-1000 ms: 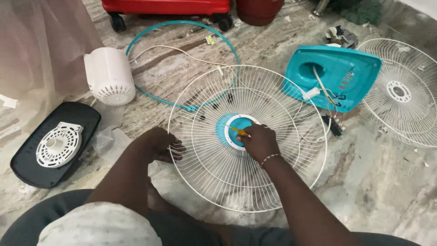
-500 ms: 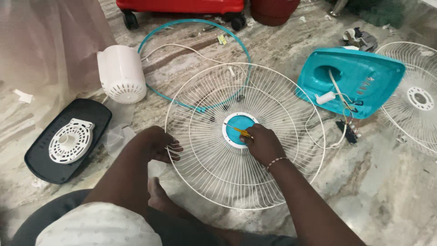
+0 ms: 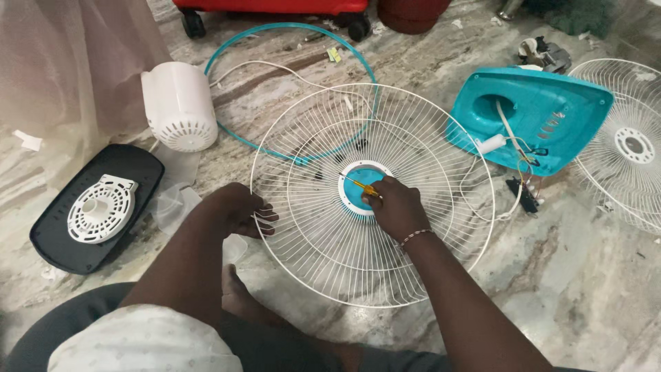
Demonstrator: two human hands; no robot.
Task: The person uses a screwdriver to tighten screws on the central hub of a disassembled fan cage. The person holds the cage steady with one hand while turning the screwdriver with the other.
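On the marble floor, the white wire fan guard (image 3: 372, 200) lies flat — left hand (image 3: 234, 210) clamped on its rim, right hand (image 3: 396, 207) closed around a yellow screwdriver (image 3: 363, 187) at the teal hub (image 3: 361, 189). Light, springy, thin wires probably bend easily — best held by the outer rim

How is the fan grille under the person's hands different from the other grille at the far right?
The near fan grille has a teal centre disc; the far grille has a white hub. The near one shows whole, the far one is cut by the frame. Both hands, left hand and right hand, touch only the near one. Both are white wire.
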